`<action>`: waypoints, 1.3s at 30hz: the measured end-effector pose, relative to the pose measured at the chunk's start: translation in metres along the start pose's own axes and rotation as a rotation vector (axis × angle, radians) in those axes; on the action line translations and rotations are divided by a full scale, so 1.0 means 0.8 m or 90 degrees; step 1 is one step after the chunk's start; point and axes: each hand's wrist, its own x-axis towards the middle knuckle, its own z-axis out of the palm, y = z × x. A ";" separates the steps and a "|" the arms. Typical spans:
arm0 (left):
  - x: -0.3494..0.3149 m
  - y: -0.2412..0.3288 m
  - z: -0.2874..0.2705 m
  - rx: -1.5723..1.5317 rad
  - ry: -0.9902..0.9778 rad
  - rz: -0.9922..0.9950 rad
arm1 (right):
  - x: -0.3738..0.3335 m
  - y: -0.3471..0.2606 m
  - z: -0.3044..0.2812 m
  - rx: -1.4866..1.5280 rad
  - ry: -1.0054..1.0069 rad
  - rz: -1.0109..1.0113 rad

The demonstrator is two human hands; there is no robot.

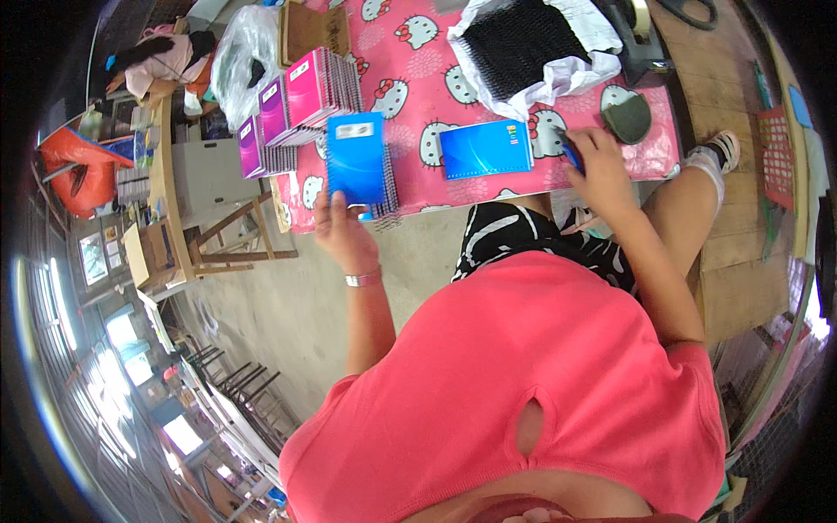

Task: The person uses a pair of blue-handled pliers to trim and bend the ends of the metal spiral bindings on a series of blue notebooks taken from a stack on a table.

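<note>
At the table's near edge, a stack of blue spiral notebooks (390, 185) has its coils facing right. My left hand (346, 234) grips the near-left corner of the blue notebook (356, 157) on top, thumb and fingers closed at its lower edge. A single blue notebook (486, 152) lies flat in front of me, coil along its near edge. Right of it, my right hand (602, 170) is closed around a small blue-handled tool (572, 155) with a dark tip; the fingers hide much of it, so its exact kind is unclear.
Pink and purple notebook stacks (316, 91) stand at the left of the pink-covered table (397, 57). Black coils (519, 48) lie on white wrapping at the back. A dark green rounded object (628, 119) sits at right, near a black machine (641, 61). A wooden bench (741, 218) runs alongside.
</note>
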 end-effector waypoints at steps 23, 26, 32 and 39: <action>-0.005 0.022 0.100 0.711 -0.300 0.719 | 0.107 -0.253 -0.097 0.349 0.387 -0.540; -0.035 0.059 0.198 0.728 -0.765 0.750 | 0.093 -0.306 -0.079 0.287 0.247 -0.605; -0.063 -0.024 0.216 0.676 -1.022 1.008 | 0.033 -0.241 -0.011 0.012 -0.209 -0.468; -0.063 -0.024 0.218 0.556 -0.846 0.751 | 0.048 -0.169 -0.021 0.161 -0.066 -0.618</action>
